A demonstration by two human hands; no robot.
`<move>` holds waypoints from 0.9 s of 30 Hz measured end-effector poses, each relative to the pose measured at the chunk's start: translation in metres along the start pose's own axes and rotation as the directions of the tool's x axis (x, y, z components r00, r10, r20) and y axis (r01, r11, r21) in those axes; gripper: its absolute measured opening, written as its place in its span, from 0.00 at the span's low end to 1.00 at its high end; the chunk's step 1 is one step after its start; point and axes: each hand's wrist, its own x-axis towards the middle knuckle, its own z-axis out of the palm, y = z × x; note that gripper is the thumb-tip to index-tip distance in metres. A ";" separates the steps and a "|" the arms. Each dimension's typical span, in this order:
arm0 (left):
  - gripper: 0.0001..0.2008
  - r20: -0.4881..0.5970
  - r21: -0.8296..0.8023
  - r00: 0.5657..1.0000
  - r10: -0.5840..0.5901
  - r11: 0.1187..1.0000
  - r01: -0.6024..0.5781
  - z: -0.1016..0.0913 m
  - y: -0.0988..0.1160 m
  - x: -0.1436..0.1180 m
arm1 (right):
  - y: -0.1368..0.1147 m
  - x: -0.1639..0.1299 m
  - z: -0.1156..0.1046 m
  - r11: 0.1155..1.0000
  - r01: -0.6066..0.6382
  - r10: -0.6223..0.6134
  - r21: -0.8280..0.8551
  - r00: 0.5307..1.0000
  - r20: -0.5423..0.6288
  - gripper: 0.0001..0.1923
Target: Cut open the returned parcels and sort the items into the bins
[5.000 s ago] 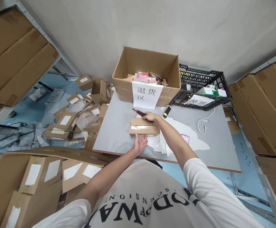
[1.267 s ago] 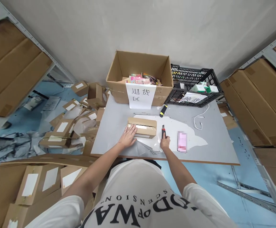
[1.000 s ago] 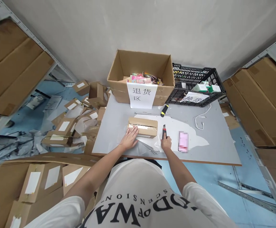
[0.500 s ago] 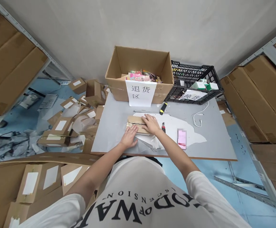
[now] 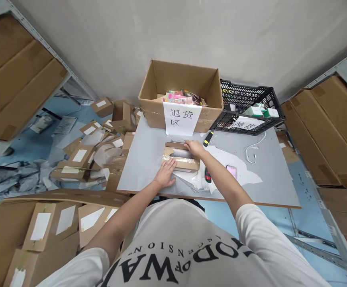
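A small cardboard box (image 5: 185, 164) with shiny tape along its near side lies on the table, its top partly open and something pale showing inside. My left hand (image 5: 165, 173) rests on its near left corner, fingers stretched out over the taped edge. At the far right side, my right hand (image 5: 194, 148) has its fingers curled on the raised flap. Just right of the box lies a red and black box cutter (image 5: 208, 175). Beyond it is a yellow and black box cutter (image 5: 208, 138). White torn wrapping (image 5: 233, 163) spreads under and beside the box.
A large carton (image 5: 149, 113) with colourful packets and a black crate (image 5: 252, 127) stand at the table's back. A white cable (image 5: 247, 153) and pink phone-like item (image 5: 232, 171) lie right. Cardboard boxes (image 5: 79, 156) pile up left; shelves flank both sides.
The small box's top has come open, its flap lifted by my right hand. My left hand stays on the near left corner. The view has shifted slightly.
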 end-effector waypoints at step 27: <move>0.51 -0.149 -0.145 0.989 -0.014 0.989 -0.008 -0.042 -0.063 0.019 | -0.003 -0.050 0.039 0.978 0.208 -0.200 -0.021 0.900 -0.388 0.28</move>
